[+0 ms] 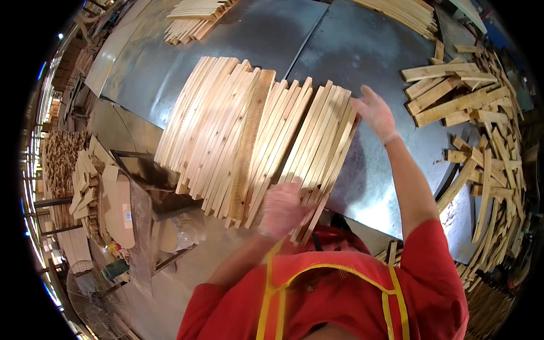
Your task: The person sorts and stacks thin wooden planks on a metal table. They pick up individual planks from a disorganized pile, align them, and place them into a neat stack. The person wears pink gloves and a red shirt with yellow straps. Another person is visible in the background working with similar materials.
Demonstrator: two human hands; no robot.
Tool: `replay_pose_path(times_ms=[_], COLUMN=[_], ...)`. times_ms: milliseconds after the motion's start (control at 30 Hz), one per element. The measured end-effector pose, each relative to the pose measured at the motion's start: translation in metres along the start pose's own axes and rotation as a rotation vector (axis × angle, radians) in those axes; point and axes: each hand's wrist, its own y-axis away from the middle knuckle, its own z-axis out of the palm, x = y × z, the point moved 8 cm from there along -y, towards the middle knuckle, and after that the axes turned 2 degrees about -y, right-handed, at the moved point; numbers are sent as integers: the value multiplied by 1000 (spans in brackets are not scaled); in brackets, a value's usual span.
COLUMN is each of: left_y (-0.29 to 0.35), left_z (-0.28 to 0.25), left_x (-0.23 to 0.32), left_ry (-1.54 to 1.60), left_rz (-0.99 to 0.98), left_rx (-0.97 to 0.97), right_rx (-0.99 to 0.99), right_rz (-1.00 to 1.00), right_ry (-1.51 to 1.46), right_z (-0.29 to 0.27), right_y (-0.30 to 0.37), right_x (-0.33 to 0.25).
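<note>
A broad row of pale wooden strips [215, 130] lies side by side on the dark metal tabletop [362, 158], their near ends jutting past its edge. A dark gap splits off a smaller group of strips [323, 133] at the right. My left hand [283, 209], in a pale glove, is at the near ends of the strips by that gap; motion blurs its fingers, so I cannot tell whether it grips any. Beside the far right corner of the smaller group is my right hand [376, 115], also gloved, fingers stretched out and holding nothing.
Loose short wood pieces [453, 90] are heaped along the table's right side. Two more stacks of strips, one at the far left [195, 20] and one at the far right [405, 17], lie on the tabletop. A fan [90, 289] stands on the floor at lower left.
</note>
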Motion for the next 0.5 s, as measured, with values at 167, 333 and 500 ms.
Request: replay_pose_path(times_ms=[167,333,500], left_y=[-48,-97,-103], left_z=[37,-86,-132], left_x=[32,-5,-130], left_ry=[52,202,-278], left_rz=[-25,-260,-486], left_rx=[-68,71,154], right_rx=[31,-212,-435], right_rz=[-49,508,328], right_ry=[-836,-907,-205], right_z=[-8,103,163], right_y=[139,211,217], right_x=[-35,45,-10])
